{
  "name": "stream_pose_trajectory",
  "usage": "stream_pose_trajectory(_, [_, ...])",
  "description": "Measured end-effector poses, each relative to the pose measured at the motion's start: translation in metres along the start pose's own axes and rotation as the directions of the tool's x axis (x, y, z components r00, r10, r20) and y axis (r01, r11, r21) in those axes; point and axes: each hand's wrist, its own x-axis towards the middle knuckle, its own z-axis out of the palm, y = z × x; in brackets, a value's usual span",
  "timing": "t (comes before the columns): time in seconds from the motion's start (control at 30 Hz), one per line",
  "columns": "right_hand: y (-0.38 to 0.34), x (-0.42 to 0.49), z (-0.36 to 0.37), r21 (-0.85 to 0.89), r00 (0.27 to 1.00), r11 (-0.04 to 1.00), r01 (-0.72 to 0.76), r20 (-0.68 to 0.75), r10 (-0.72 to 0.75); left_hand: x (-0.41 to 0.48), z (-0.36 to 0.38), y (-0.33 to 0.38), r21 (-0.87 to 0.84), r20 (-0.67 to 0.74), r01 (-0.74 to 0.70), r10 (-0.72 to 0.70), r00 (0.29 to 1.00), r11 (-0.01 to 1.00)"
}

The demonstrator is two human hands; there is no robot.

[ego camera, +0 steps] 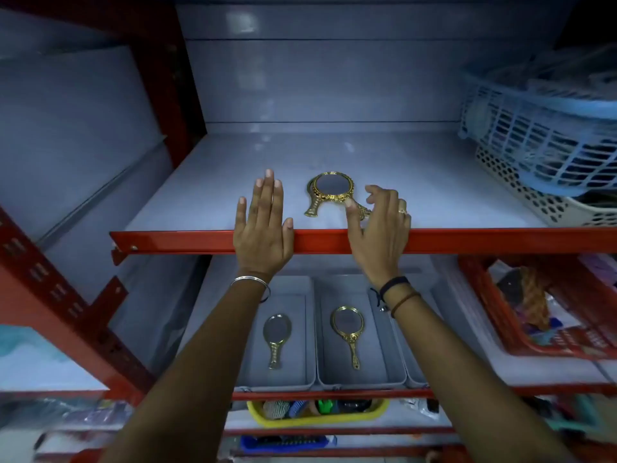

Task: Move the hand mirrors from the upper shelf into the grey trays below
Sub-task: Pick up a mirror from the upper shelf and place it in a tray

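Note:
Two gold hand mirrors [331, 188] lie stacked near the front of the upper shelf [434, 195], one handle pointing down-left, the other toward my right hand. My left hand [263, 225] rests flat and open on the shelf, left of the mirrors. My right hand [380, 225] hovers open with curled fingers, its thumb touching the right-pointing handle. Below, a grey tray [302, 289] holds one gold mirror [276, 339]. The neighbouring grey tray [377, 329] holds another gold mirror [348, 332]. A third grey tray [415, 375] to the right is mostly hidden by my right forearm.
A blue mesh basket [541, 142] stacked on a white basket [547, 202] fills the upper shelf's right end. A red basket [500, 312] of goods sits right of the trays. Red shelf posts [50, 289] stand at left. A yellow bin [317, 412] sits on a lower shelf.

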Motion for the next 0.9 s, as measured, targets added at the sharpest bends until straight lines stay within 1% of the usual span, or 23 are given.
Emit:
stream_pose_trajectory(0.03, [-0.003,0.007,0.000,-0.005,0.995,0.998,-0.069,0.070,0.069,0.001,-0.002,0.001,-0.001,0.007,0.015,-0.015,1.000,1.000])
stream_pose_trajectory(0.07, [-0.007,0.014,-0.001,-0.037,0.973,0.990,-0.139,0.179,0.143,0.002,-0.005,0.000,0.020,0.004,0.015,-0.015,1.000,1.000])
stream_pose_trajectory(0.1, [-0.008,0.023,0.001,-0.113,0.939,0.979,-0.169,0.283,0.194,0.002,-0.006,0.001,0.022,0.021,0.013,-0.014,1.000,1.000])
stream_pose_trajectory(0.17, [-0.013,0.038,0.003,-0.241,0.829,0.949,-0.205,0.473,0.299,0.002,-0.007,0.003,0.047,0.049,-0.008,0.005,0.999,0.999])
stream_pose_trajectory(0.2, [-0.015,0.041,0.004,-0.275,0.788,0.941,-0.197,0.527,0.319,0.003,-0.007,0.003,0.049,0.061,-0.004,0.000,0.998,0.999])
stream_pose_trajectory(0.27, [-0.016,0.047,0.008,-0.271,0.753,0.939,-0.213,0.566,0.335,0.003,-0.005,0.001,0.070,0.033,0.000,-0.003,0.999,0.998])
stream_pose_trajectory(0.33, [-0.014,0.054,0.008,-0.197,0.725,0.936,-0.292,0.593,0.351,0.002,-0.003,0.000,0.068,0.030,0.005,-0.007,1.000,0.998])
stream_pose_trajectory(0.4, [-0.010,0.062,0.009,-0.046,0.668,0.886,-0.462,0.639,0.381,0.003,-0.003,0.000,0.060,0.040,0.005,-0.008,0.999,0.998])
stream_pose_trajectory(0.43, [-0.007,0.065,0.008,0.046,0.633,0.825,-0.564,0.666,0.396,0.003,-0.003,0.000,0.057,0.049,0.006,-0.009,0.999,0.998])
stream_pose_trajectory(0.5, [0.001,0.072,0.004,0.206,0.570,0.651,-0.731,0.709,0.416,0.003,-0.004,0.001,0.050,0.063,0.011,-0.014,0.998,0.999])
stream_pose_trajectory(0.57, [0.006,0.075,-0.008,0.288,0.529,0.508,-0.812,0.730,0.432,0.004,-0.005,0.001,0.051,0.062,0.019,-0.022,0.998,0.999])
stream_pose_trajectory(0.63, [0.008,0.073,-0.027,0.358,0.525,0.415,-0.837,0.739,0.422,0.005,-0.007,0.001,0.057,0.075,0.027,-0.031,0.997,0.998])
stream_pose_trajectory(0.7, [0.013,0.067,-0.048,0.411,0.533,0.352,-0.841,0.742,0.406,0.005,-0.009,0.003,0.052,0.096,0.028,-0.033,0.995,0.998])
stream_pose_trajectory(0.8, [0.028,0.047,-0.081,0.444,0.534,0.304,-0.843,0.764,0.363,0.005,-0.011,0.005,0.040,0.128,0.018,-0.023,0.992,0.999])
stream_pose_trajectory(0.9, [0.048,0.013,-0.107,0.460,0.543,0.296,-0.837,0.765,0.346,0.006,-0.013,0.005,0.052,0.124,0.027,-0.033,0.992,0.998])
